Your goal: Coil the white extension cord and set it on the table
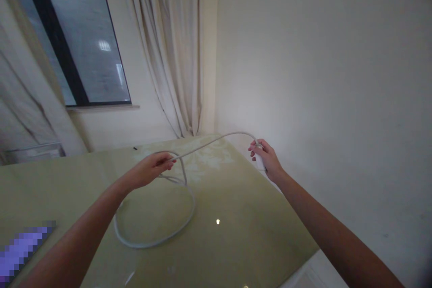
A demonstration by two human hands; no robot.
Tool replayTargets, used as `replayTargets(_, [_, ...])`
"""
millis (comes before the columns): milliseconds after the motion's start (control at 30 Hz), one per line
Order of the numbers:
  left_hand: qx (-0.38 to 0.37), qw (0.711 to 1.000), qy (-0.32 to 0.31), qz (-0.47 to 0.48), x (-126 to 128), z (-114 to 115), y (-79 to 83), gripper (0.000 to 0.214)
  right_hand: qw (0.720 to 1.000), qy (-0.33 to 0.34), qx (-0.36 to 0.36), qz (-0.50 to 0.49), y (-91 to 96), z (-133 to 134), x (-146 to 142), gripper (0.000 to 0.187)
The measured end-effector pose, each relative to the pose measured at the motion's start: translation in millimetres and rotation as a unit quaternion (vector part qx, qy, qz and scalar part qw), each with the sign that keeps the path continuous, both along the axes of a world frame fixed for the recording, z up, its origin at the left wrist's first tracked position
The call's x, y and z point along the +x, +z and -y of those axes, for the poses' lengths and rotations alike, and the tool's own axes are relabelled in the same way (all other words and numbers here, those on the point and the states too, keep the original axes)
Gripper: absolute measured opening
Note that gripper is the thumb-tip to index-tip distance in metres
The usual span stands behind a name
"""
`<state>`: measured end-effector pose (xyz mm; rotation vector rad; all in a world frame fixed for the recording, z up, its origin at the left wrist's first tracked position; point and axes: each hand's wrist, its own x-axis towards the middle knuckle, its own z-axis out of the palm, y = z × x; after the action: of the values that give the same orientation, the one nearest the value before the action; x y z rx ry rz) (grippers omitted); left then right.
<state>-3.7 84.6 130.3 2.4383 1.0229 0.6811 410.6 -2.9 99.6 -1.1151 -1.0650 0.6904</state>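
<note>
1 pale cable loops over the tabletop, likely light and springy; left hand pinches its length, right hand grips its white block, probably the firmer hold

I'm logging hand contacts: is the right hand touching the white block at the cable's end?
Touching. The head view shows it plainly: the right hand is closed around the white block, with the thumb lying across it.
</note>
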Motion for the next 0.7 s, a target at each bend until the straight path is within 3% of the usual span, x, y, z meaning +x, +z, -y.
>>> replayTargets(167, [0.059, 0.985, 0.154, 0.057, -9, 5, -34.6, 0.039, 0.995, 0.011, 0.056, 0.079, 10.7, 22, 5, 0.028])
replayTargets(300, [0.036, 0.935, 0.318, 0.151, -23, 12, -57.8, 0.049, 0.988, 0.046, 0.077, 0.126, 15.2, 42, 11, 0.024])
replayTargets(400, [0.079, 0.904, 0.394, 0.146, -35, 8, -71.5, 0.055, 0.984, 0.065, 0.106, 0.124, 19.3, 52, 11, 0.023])
replayTargets(467, [0.097, 0.909, 0.382, 0.135, -40, 1, -79.2, 0.062, 0.981, 0.077, 0.124, 0.126, 25.2, 55, 5, 0.023])
replayTargets(600, [-0.045, 0.942, 0.268, 0.196, -33, -12, -87.9, 0.041, 0.972, 0.091, 0.141, 0.164, 43.3, 56, -15, 0.023])
replayTargets(700, [-0.109, 0.936, 0.248, 0.225, -16, -14, -79.9, 0.044, 0.967, 0.016, 0.157, 0.201, 50.9, 54, -28, 0.022])
